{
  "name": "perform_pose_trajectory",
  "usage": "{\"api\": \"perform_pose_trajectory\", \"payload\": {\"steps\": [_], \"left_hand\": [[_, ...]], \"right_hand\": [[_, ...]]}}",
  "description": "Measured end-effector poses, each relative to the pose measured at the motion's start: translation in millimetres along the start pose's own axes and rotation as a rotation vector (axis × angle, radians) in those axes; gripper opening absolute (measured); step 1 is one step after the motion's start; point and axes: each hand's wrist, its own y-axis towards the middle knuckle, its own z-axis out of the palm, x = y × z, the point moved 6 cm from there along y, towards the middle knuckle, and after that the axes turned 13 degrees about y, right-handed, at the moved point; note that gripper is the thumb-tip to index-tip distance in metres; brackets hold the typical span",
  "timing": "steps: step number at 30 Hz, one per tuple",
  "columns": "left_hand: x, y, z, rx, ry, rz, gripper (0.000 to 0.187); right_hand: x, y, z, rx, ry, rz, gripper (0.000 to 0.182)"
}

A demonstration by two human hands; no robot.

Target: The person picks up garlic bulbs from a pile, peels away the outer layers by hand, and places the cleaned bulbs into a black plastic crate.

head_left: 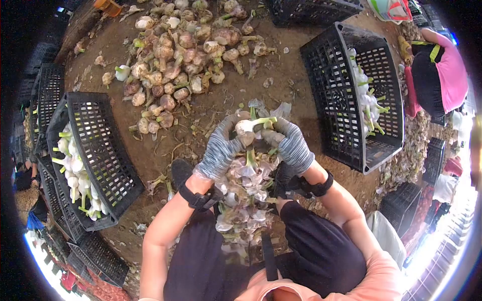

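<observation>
A white garlic bulb with a short green stem pointing right is held up between my knees. My left hand, in a grey knitted glove with darker fingertips, is closed around the bulb's left side. My right hand, gloved the same way, has its fingers closed at the stem end. Below both hands lies a heap of loose papery garlic skins. Farther ahead, a pile of unpeeled, soil-brown garlic bulbs is spread over the dirt floor.
To the left, a tilted black crate holds cleaned white garlic; another black crate with garlic stands on the right. A third crate is at the top. A person in pink is at far right.
</observation>
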Motion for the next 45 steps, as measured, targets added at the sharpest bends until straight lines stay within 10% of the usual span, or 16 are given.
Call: {"api": "perform_pose_trajectory", "payload": {"steps": [5,8,10,34,41,45], "left_hand": [[9.0,-13.1,8.1,0.14,-0.392,-0.27,0.066],[3.6,-14.3,7.4,0.146,-0.412,-0.248,0.068],[6.1,-9.9,5.2,0.106,-0.334,-0.187,0.069],[-1.4,-7.3,8.8,0.141,-0.272,-0.166,0.071],[-1.2,-5.6,9.8,0.062,-0.47,-0.201,0.062],[12.3,-8.9,5.6,0.088,-0.378,-0.259,0.057]], "right_hand": [[-48.8,37.3,-71.0,-0.176,-0.029,-0.063,0.029],[-47.2,33.5,-72.2,-0.146,-0.606,-0.158,0.036],[-0.4,10.3,-34.8,-0.096,-0.491,-0.444,0.039],[-16.3,12.7,-18.2,-0.085,0.334,0.045,0.016],[16.3,-5.6,4.7,0.03,0.059,-0.417,0.016],[7.6,-3.7,2.4,0.152,0.259,-0.171,0.015]]}}
